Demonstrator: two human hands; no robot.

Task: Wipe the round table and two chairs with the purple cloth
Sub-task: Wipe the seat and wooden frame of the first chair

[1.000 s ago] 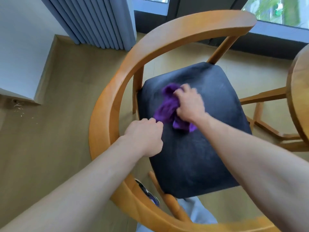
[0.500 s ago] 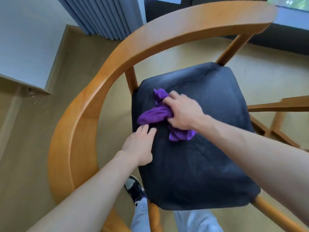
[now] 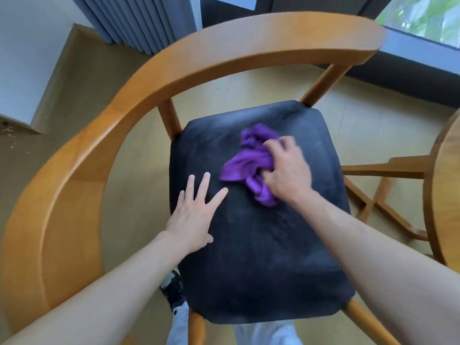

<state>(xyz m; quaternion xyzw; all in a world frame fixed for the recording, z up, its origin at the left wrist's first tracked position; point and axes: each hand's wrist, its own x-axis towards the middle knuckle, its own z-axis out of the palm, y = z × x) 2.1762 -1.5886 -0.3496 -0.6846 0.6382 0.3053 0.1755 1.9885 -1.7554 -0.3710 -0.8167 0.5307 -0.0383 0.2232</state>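
Two bare hands are reaching down onto a wooden chair (image 3: 82, 155) seen from above, its curved backrest sweeping from the lower left of the frame up and across the top. The dark upholstered seat (image 3: 261, 257) is filling the centre of the frame.

The right hand (image 3: 287, 170) is sitting just right of centre on the upper part of the seat, its fingers curled around a crumpled purple cloth (image 3: 249, 161) and holding it down against the seat. Most of the cloth is bunching out from under the hand toward the left and upward, with a smaller fold poking out below the thumb side. The hand is slightly blurred.

The left hand (image 3: 194, 212) is lying flat on the left edge of the seat, lower and further left than the cloth, with its fingers straight and spread, gripping nothing. Its fingertips are pointing up the frame and are stopping just short of the cloth, not touching it.

At the right edge of the frame, part of a round wooden table (image 3: 448, 185) is showing, with its leg braces below it. Grey curtains (image 3: 139, 21) are hanging in the upper left, and pale flooring is surrounding the chair.
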